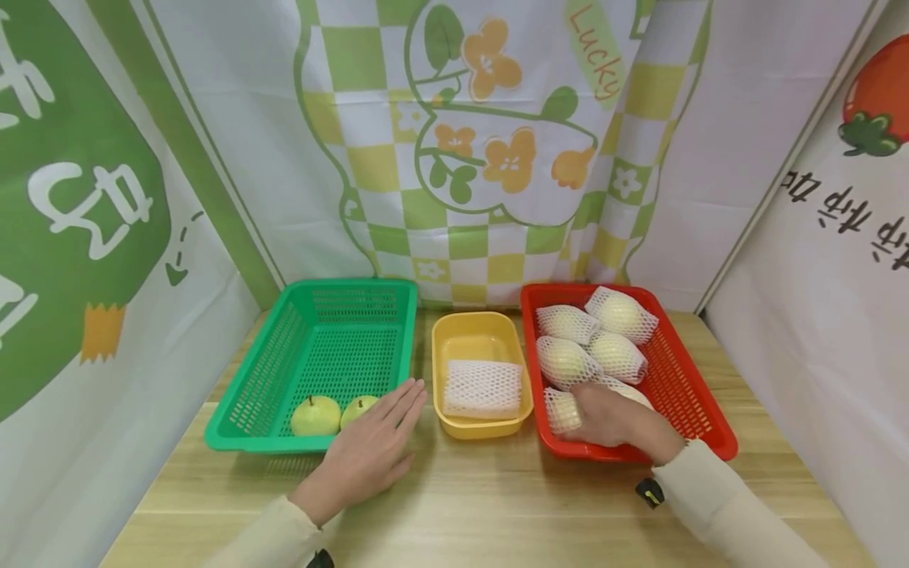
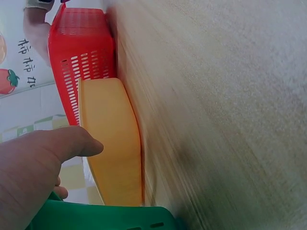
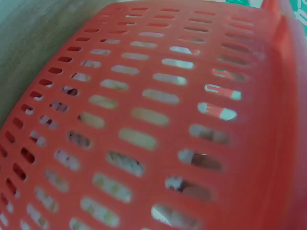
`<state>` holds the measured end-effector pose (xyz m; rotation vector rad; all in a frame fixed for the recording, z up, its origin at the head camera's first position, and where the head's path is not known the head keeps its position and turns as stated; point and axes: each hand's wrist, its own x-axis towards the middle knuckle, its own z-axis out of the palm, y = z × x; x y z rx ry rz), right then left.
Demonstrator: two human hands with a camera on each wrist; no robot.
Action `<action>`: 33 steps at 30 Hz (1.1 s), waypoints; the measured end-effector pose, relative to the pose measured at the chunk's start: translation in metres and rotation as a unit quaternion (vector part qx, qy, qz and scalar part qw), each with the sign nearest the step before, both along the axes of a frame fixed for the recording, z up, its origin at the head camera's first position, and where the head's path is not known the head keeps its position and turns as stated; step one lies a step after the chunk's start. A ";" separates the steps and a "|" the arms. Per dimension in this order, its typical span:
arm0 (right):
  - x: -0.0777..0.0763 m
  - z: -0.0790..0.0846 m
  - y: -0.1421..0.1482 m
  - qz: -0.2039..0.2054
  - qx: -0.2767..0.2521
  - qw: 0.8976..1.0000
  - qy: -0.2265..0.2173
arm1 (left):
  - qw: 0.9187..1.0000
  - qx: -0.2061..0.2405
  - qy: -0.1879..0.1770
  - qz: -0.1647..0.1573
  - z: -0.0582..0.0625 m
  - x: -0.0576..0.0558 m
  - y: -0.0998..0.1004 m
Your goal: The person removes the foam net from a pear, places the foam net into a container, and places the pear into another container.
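Observation:
In the head view my left hand [image 1: 372, 442] reaches over the front right corner of the green basket [image 1: 245, 371], fingers straight and close together, holding nothing. Two bare yellow-green pears [image 1: 316, 416] lie in that basket; the right one is partly behind the hand. My right hand [image 1: 614, 422] is down inside the front of the red basket [image 1: 699, 394]. Its fingers grip a pear in a white foam net [image 1: 563, 410] at the front left corner. More netted pears [image 1: 568, 359] lie behind it. The right wrist view shows mostly the red basket wall [image 3: 144, 115], hiding the grip.
Between the baskets stands a yellow tub [image 1: 474, 430] with white foam nets [image 1: 483, 388] lying in it. All three containers rest on a wooden table [image 1: 490, 505]. A printed curtain [image 1: 490, 260] hangs behind, with fabric walls at both sides.

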<state>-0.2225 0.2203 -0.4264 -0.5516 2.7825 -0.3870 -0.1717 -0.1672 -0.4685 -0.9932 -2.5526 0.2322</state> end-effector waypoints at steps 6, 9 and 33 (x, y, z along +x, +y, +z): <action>-0.007 -0.007 -0.005 0.001 0.028 1.000 -0.007 | 1.000 0.002 0.007 -0.002 0.001 0.000 0.000; -0.010 -0.010 -0.005 0.002 0.034 0.999 0.000 | 1.000 0.002 0.007 -0.002 0.001 -0.001 0.001; -0.002 0.042 -0.001 0.024 -0.028 0.996 0.087 | 1.000 -0.008 -0.002 0.005 0.002 0.001 0.001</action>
